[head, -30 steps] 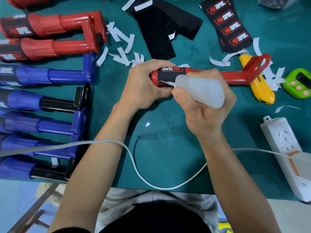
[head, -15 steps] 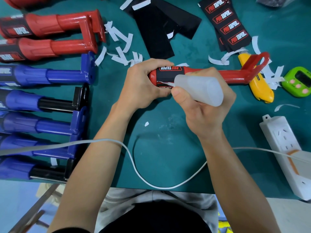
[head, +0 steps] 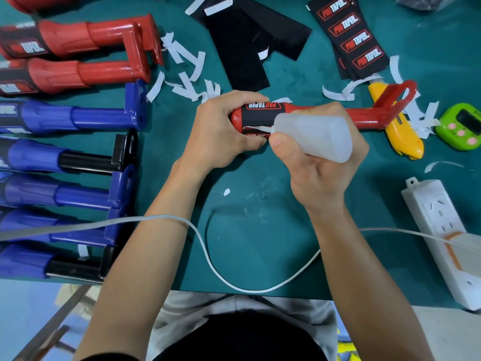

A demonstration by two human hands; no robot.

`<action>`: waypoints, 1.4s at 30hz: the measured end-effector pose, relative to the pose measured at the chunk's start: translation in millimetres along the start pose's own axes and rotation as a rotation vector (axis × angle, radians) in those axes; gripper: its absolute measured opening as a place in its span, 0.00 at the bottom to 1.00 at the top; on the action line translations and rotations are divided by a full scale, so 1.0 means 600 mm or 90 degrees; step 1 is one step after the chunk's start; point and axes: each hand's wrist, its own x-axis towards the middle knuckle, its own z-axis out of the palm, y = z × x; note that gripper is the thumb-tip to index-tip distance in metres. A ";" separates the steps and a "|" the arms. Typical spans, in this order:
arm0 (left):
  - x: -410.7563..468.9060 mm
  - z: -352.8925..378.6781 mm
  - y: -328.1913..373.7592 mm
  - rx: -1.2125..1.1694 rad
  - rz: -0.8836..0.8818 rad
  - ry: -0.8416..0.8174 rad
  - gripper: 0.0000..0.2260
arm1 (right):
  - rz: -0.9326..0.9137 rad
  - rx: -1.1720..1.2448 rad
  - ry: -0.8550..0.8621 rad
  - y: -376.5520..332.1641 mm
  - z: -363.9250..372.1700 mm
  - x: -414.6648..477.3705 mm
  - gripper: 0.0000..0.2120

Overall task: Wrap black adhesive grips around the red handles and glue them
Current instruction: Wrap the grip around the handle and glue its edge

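On the green counter (head: 260, 243), right of a row of blue handles (head: 78, 117) and two red handles with black grips (head: 78, 40), the red handle (head: 364, 117) is held crosswise at the centre, its looped end overlapping a yellow utility knife (head: 406, 142). The left hand (head: 221, 131) curls its fingers (head: 234, 100) round the butt end, where the black grip (head: 260, 117) is wrapped, while the right hand (head: 320, 175) clasps a translucent glue bottle (head: 315, 136), thumb and fingers closed about it. The bottle's nozzle (head: 272, 130) touches the grip's white seam, just above the right thumb.
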 end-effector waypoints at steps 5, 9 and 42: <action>0.000 0.000 0.001 0.005 0.003 -0.003 0.25 | -0.002 -0.005 0.005 0.003 0.000 0.000 0.08; -0.001 0.001 -0.001 0.006 0.006 -0.002 0.25 | 0.005 -0.005 0.009 0.005 0.001 0.000 0.08; 0.001 0.002 -0.009 0.028 0.041 0.006 0.27 | 0.105 0.001 0.044 0.007 0.004 0.003 0.10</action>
